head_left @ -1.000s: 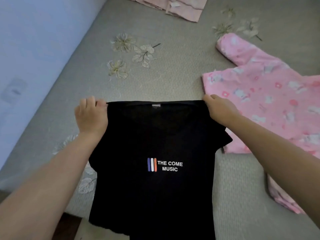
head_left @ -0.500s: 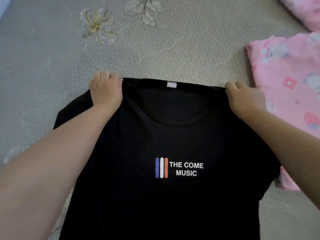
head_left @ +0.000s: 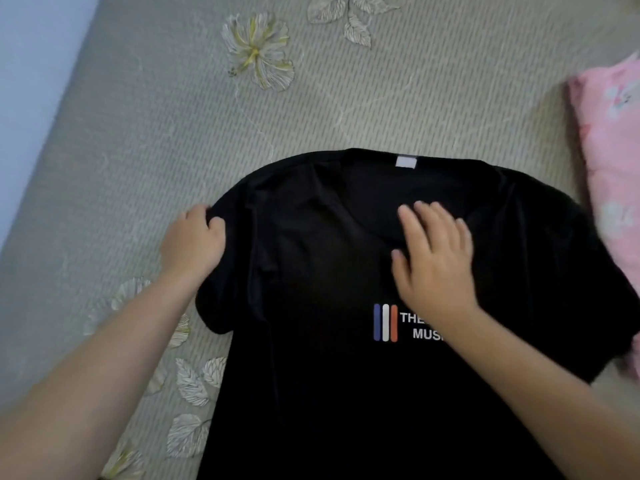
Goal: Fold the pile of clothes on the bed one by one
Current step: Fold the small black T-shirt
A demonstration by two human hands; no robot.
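A black T-shirt with a white chest print and three coloured bars lies face up on the grey bed, collar away from me. My left hand grips the edge of its left sleeve, thumb curled over the fabric. With fingers straight and spread, my right hand lies flat on the chest just below the collar and covers part of the print. The shirt's lower hem runs out of view at the bottom.
A pink patterned garment lies at the right edge, next to the shirt's right sleeve. The bed cover carries embroidered flowers and leaves. A pale blue wall borders the bed on the left.
Both hands have left the shirt's shoulders. The left hand moved out to the left sleeve and took hold of it; the right hand moved inward and now lies flat on the chest.
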